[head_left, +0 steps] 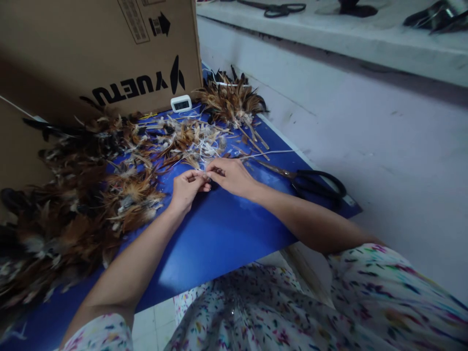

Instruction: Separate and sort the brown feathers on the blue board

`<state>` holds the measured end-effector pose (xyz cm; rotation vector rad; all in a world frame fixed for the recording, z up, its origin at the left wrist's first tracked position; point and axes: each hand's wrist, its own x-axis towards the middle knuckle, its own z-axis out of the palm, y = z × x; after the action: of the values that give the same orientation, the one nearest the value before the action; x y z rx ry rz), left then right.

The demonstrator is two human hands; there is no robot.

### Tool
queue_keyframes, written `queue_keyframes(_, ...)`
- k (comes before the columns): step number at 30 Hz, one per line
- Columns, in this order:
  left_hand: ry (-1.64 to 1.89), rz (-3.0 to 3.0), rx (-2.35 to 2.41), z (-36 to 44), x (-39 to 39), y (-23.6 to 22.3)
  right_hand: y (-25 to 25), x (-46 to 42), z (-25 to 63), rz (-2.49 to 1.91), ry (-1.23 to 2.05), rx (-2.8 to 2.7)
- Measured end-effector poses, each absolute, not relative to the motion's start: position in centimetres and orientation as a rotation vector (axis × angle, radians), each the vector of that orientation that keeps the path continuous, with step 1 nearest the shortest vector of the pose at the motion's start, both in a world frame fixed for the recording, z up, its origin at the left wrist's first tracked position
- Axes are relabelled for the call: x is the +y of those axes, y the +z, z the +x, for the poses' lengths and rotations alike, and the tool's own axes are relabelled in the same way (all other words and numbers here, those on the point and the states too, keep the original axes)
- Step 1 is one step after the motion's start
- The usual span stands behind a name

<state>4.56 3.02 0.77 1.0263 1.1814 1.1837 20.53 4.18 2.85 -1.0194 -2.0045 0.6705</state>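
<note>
My left hand (pixel 190 187) and my right hand (pixel 231 174) meet over the blue table (pixel 219 234), fingertips pinched close together. What they pinch is too small to make out. Just beyond the fingertips lies a tangle of white string (pixel 206 147) among loose brown and white feathers (pixel 183 136). To the left spreads a large heap of brown and black feathers (pixel 80 195). Right of my right hand rest black-handled scissors (pixel 318 184), their blades pointing toward the string.
A big cardboard box (pixel 73 48) stands at the back left. In front of it sits a small white digital display (pixel 181 103). A feather bundle (pixel 234 97) and thin sticks (pixel 256 139) lie near the wall (pixel 347 117). A ledge (pixel 329 36) runs above, bearing another pair of scissors (pixel 283 9).
</note>
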Motion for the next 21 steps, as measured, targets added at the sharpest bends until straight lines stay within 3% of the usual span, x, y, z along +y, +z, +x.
queue_keyframes(11,1.243,1.214,1.28,4.7,3.0,-0.2,1.7,4.1,19.8,-1.101,0.728,-1.992)
queue_keyframes(21,1.183,1.437,1.36,4.5,2.6,-1.0,1.3,3.9,19.1,-1.227,0.577,-2.053)
